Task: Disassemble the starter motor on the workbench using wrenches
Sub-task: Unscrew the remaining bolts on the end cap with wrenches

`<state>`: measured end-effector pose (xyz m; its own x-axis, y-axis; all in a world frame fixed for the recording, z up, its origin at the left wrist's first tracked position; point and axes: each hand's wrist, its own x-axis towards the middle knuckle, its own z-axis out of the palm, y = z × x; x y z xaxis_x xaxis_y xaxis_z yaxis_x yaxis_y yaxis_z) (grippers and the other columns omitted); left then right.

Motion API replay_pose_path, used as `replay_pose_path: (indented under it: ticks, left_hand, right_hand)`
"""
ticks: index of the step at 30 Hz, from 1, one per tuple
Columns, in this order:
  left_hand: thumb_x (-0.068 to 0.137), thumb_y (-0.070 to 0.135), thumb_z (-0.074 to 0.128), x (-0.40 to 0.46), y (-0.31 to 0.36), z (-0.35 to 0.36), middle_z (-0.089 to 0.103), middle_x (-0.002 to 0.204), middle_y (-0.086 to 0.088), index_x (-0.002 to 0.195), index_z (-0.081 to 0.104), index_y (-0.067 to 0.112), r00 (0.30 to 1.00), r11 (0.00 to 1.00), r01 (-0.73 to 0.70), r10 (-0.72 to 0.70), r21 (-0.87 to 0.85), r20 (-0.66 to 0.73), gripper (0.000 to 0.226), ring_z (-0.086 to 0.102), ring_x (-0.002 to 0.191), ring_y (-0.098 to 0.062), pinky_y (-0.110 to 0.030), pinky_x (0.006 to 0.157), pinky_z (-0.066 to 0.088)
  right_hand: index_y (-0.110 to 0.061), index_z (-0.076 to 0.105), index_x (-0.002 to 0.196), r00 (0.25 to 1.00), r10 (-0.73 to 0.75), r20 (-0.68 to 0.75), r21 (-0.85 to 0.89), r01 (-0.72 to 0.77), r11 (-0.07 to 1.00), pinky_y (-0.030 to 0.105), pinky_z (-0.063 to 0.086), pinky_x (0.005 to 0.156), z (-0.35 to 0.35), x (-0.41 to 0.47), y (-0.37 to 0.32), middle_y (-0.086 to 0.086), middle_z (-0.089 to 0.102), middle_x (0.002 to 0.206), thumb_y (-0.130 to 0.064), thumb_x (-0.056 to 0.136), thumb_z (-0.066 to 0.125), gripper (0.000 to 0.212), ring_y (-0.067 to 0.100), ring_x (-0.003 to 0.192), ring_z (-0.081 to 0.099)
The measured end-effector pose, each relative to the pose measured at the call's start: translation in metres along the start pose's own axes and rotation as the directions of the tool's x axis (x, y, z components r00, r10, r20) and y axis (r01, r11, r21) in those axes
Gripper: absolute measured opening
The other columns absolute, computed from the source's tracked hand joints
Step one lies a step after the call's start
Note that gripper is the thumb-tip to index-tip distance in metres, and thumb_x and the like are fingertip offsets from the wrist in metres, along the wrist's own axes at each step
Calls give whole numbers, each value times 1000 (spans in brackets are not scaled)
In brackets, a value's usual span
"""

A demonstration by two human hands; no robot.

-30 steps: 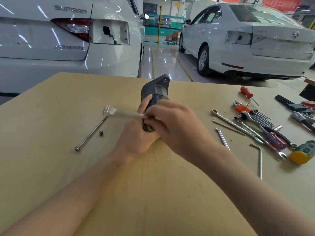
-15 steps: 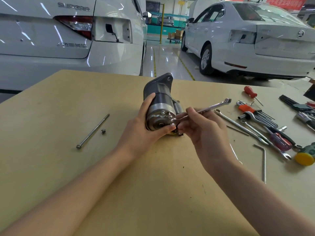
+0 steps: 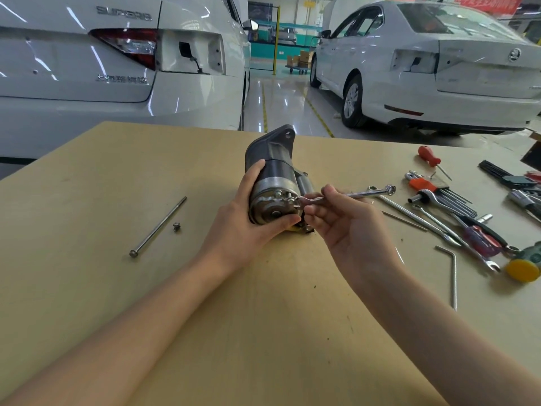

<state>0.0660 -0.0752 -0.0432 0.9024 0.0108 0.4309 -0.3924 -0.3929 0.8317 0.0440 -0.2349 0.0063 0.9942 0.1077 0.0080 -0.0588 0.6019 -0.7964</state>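
Two bare forearms come in from the bottom edge over the workbench, a flat tan board top, matte, lightly scuffed. Left hand cups the starter motor from the left: thumb up along the dark barrel, fingers curled under the shiny metal end cap, firm hold. Motor lies on its side mid-bench, end cap facing the camera, dark cast mounting nose with a bolt hole pointing away. Right hand is palm-up, thumb and forefinger pinching the shank of a slim chrome wrench; other fingers loosely curled. Near end of the wrench sits at a fastener on the right side of the end cap, ring end sticks out to the right, roughly level. Left of the motor, apart from it: a long steel through-bolt lying diagonally, with a small screw just beside it. Right side of the bench: bent hex key, a yellow-faced mallet at the edge, a loose pile of chrome spanners, a ratchet handle, an orange-holdered hex key set, a red-handled screwdriver. Beyond the bench: glossy workshop floor with yellow lines, two white sedans, one rear-on at left, one at right.
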Motion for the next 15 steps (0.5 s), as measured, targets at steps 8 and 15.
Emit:
replay_pose_path:
  ticks: [8,15]
  left_hand:
    - [53,70,70,-1,3,-1,58,104,31,146,29,45,1000,1000,4,-4,-19,7,105,57,94,18,0,77,40]
    - [53,71,68,-1,2,-1,56,103,33,145,29,46,1000,1000,1,-1,-2,1,103,57,92,20,1,75,39]
  right_hand:
    - [3,54,104,1000,-20,-6,29,20,999,26,56,61,1,-2,7,20,64,82,-3,92,54,13,22,64,67]
    - [-4,54,84,999,39,-34,182,-32,983,26,56,58,4,-6,10,16,65,73,0,91,54,8,23,65,69]
